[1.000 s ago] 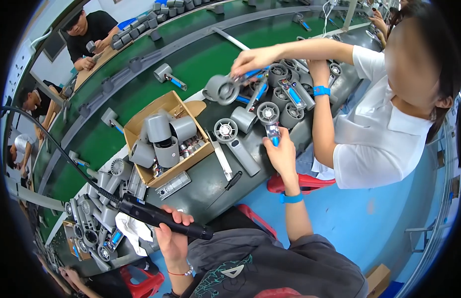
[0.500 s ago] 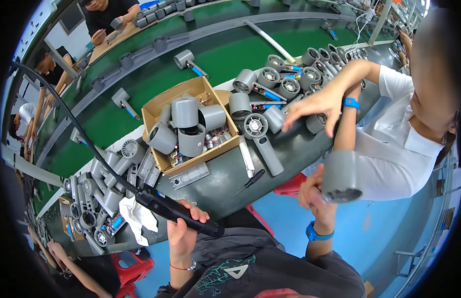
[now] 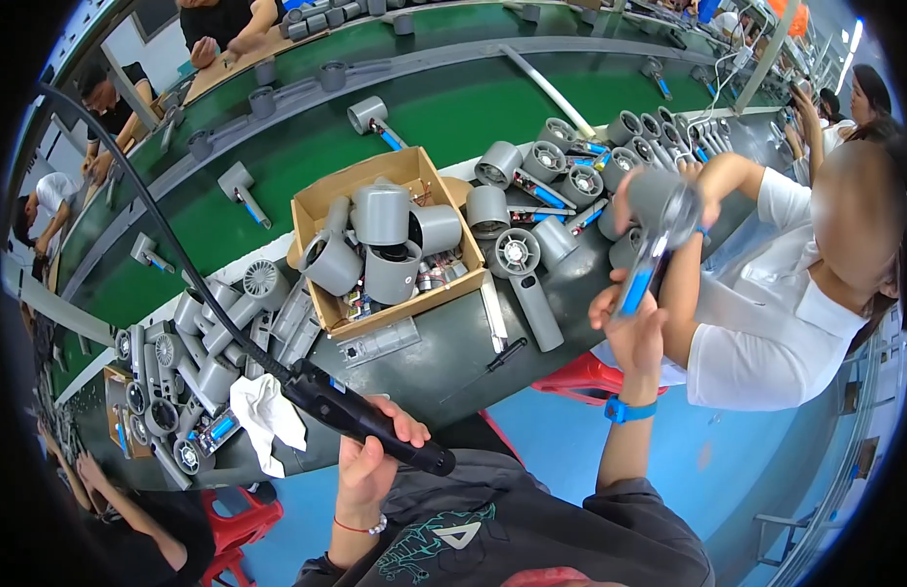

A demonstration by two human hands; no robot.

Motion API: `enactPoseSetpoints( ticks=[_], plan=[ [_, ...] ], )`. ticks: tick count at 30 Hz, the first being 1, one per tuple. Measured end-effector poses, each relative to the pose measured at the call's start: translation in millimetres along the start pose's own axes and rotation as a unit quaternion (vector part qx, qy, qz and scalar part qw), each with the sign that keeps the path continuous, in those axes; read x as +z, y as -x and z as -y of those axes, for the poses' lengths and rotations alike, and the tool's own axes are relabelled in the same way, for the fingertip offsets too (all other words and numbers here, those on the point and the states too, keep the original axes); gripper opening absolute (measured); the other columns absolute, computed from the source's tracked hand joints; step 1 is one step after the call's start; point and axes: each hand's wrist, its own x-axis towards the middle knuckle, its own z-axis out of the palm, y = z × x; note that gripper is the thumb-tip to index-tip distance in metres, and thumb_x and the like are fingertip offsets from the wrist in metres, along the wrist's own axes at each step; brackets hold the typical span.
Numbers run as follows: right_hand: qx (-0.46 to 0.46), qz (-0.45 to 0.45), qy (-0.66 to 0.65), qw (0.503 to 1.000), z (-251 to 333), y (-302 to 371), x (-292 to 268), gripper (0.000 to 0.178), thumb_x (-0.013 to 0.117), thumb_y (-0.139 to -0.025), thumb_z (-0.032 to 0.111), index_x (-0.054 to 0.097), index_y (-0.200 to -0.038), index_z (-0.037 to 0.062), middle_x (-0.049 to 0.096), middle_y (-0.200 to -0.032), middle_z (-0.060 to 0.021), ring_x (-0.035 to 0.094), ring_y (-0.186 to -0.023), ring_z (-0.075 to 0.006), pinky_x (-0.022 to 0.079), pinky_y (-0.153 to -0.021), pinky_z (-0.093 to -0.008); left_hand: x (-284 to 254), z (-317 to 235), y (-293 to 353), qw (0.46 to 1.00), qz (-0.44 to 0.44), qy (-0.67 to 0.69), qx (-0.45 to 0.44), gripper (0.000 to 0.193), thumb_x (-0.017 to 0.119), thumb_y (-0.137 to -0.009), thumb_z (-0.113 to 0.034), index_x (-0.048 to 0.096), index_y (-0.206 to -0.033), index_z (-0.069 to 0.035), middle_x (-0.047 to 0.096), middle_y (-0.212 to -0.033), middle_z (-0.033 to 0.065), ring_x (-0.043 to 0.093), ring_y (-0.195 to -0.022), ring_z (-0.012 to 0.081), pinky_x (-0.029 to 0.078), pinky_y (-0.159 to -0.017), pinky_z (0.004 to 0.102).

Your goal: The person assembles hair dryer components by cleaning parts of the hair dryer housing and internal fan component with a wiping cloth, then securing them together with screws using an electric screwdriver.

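My left hand is wrapped round a black electric screwdriver, whose cable arches up to the left. In my raised right hand is the handle end of a grey handheld fan. Its handle is uncovered and shows a blue battery; motion blurs it. A co-worker's hand is at the fan's round head; whether it grips the head I cannot tell. Below the carton on the bench lie a loose grey handle cover and a dark screwdriver.
A carton of grey fan housings and small parts stands on the bench. Piles of fan parts flank it, one beside a white cloth. Beyond runs a green conveyor carrying fans. The co-worker in white sits close at right, by a red stool.
My right hand has risen with the fan toward the co-worker, and the fan has turned so its battery shows. The co-worker's hand has come to its head. My left hand has barely moved.
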Motion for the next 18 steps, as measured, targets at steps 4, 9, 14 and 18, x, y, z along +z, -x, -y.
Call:
enactPoseSetpoints(
  ticks=[4,9,14,18],
  plan=[
    [0.008,-0.004,0.359,0.933,-17,-36,9,0.028,0.054,-0.102,0.020,0.060,-0.119,-0.0020,0.069,-0.103,-0.0145,0.066,-0.097,-0.0246,0.053,-0.083,-0.0318,5,-1,0,1.000,0.010,0.005,0.002,0.053,0.071,-0.089,-0.039,0.045,-0.118,-0.003,0.055,-0.091,0.0078,0.058,-0.086,0.0231,0.046,-0.087,0.0442],
    [-0.150,0.198,0.814,0.525,-26,-154,33,0.029,0.075,-0.076,0.016,0.072,-0.105,0.0091,0.067,-0.104,-0.0089,0.056,-0.103,-0.0301,0.046,-0.093,-0.0425,9,-8,-1,1.000,0.003,0.000,-0.008,0.054,0.072,-0.088,-0.039,0.044,-0.119,-0.004,0.054,-0.091,0.0075,0.056,-0.087,0.0230,0.044,-0.089,0.0448],
    [-0.045,0.364,0.812,0.455,-34,-198,33,0.024,0.072,-0.077,0.019,0.074,-0.098,0.0085,0.070,-0.094,-0.0143,0.061,-0.097,-0.0344,0.049,-0.089,-0.0443,14,-12,5,1.000,0.014,0.020,0.011,0.050,0.069,-0.091,-0.035,0.044,-0.121,-0.004,0.053,-0.094,0.0080,0.056,-0.091,0.0241,0.043,-0.091,0.0443],
    [-0.137,0.278,0.731,0.607,-19,-198,7,0.024,0.065,-0.088,0.015,0.067,-0.108,0.0021,0.068,-0.093,-0.0165,0.064,-0.092,-0.0331,0.050,-0.078,-0.0395,8,-6,-5,0.993,0.108,0.043,0.007,0.042,0.061,-0.097,-0.024,0.044,-0.128,-0.002,0.057,-0.107,0.0072,0.057,-0.102,0.0187,0.045,-0.093,0.0352]
  ],
)
